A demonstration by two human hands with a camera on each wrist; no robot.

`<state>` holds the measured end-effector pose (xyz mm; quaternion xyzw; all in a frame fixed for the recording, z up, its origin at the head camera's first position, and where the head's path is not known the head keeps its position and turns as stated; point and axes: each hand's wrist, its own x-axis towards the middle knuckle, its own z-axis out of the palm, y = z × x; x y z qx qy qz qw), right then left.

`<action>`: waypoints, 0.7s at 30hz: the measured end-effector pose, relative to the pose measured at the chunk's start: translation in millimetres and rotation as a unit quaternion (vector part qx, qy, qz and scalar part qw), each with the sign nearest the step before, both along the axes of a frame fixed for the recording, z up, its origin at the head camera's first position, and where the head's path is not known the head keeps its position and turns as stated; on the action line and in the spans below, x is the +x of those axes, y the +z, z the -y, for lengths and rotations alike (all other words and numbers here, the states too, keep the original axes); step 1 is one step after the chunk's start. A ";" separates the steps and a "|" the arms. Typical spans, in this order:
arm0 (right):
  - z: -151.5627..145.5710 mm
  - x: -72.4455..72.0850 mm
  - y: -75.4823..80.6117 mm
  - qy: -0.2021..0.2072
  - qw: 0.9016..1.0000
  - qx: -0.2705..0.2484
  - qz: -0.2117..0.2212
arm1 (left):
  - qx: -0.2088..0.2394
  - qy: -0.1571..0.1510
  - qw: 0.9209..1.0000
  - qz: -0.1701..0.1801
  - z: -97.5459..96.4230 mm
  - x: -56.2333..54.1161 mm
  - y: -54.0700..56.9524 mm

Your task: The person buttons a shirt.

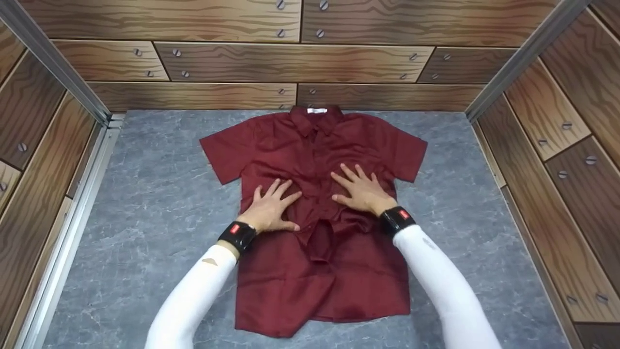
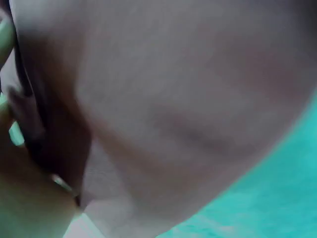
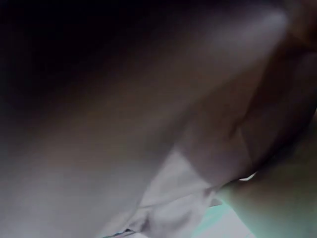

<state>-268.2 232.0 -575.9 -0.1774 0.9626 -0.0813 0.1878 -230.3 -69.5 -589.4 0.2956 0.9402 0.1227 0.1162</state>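
A dark red short-sleeved shirt (image 1: 286,291) lies front up, its collar toward the back wall and its sleeves spread to both sides. My left hand (image 1: 269,209) rests on the left part of its body with fingers spread. On the right part of the chest, my right hand (image 1: 361,191) lies with fingers spread too. Between and below the hands the front placket gapes in a fold, and the lower left hem corner hangs askew. Blurred shirt cloth fills most of the left wrist view, with part of the left hand at its edge; the right wrist view is dark and close to the fabric.
The shirt lies on a grey marbled tabletop (image 1: 160,203). Wood-patterned panels (image 1: 290,60) stand behind and on both sides, with metal rails (image 1: 63,82) at the corners. Black bands (image 1: 237,236) circle both wrists, over white sleeves (image 1: 193,295).
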 end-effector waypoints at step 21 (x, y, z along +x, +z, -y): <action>-84.5 41.4 22.5 -0.221 0.961 -0.019 -0.165 | 0.050 0.244 0.953 -0.175 56.0 -0.8 5.3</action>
